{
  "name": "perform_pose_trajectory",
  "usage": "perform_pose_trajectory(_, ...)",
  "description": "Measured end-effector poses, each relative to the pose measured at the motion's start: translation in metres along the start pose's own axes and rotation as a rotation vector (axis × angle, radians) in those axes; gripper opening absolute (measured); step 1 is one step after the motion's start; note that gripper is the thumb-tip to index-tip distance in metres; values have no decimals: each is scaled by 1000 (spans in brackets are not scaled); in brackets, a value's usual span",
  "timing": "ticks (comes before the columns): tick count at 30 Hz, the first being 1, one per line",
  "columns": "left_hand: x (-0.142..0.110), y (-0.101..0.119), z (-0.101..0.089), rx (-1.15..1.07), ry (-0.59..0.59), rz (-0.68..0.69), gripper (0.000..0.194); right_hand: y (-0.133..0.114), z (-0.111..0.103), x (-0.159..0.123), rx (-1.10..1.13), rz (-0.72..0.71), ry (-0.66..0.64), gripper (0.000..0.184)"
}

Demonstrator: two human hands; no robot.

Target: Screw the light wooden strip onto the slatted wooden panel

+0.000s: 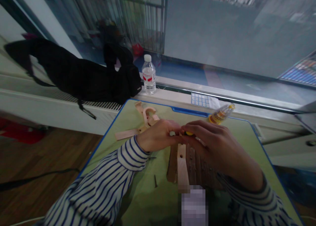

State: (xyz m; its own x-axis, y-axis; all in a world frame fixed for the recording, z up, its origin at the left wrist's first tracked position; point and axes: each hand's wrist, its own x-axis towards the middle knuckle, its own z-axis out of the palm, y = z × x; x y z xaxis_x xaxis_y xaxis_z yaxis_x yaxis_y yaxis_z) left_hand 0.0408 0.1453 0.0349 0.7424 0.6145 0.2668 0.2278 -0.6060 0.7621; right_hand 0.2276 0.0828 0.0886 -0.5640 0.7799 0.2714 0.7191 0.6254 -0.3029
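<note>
My left hand [164, 133] is closed, with thumb and fingers pinched together beside my right hand. What its fingertips hold is hidden. My right hand [212, 142] curls around a small yellow-and-black object [189, 133], which shows only in part between the fingers. Just below both hands, a pale wooden piece [182, 165] with a hole lies lengthwise on a brown, ridged block [172, 166]. Part of that block is covered by my right hand and forearm. A dark screw or nail [155, 181] rests on the green tabletop [138, 193] to the left.
Several pale wooden parts [148, 117], one curved, lie at the table's far left. A bottle of amber liquid [221, 114] leans at the far right edge. Behind the table, a water bottle [149, 76] and black bag [93, 77] sit on the sill. A pixelated patch hides the near edge.
</note>
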Motion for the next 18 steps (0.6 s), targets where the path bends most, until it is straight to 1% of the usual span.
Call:
perform_pose_trajectory(4, 0, -4, 1, -57, -58, 48, 18, 2, 0, 1, -58, 29, 14, 23)
perform_pose_trajectory(8, -1, -3, 2, -88, -102, 55, 17, 2, 0, 2, -102, 36, 11, 26)
perform_pose_trajectory(10, -1, -1, 1, -63, -89, 26, 15, 1, 0, 2, -102, 35, 9, 26)
perform_pose_trajectory(13, -2, 1, 0, -29, -32, -39, 14, 1, -1, 2, -93, 33, 6, 25)
perform_pose_trajectory(15, -2, 2, -1, -37, 6, -77, 16, 0, -1, 2, -87, 34, 5, 24)
perform_pose_trajectory(18, -1, 3, 0, -67, 28, -105, 17, -1, -2, 2, -63, 33, -2, 22)
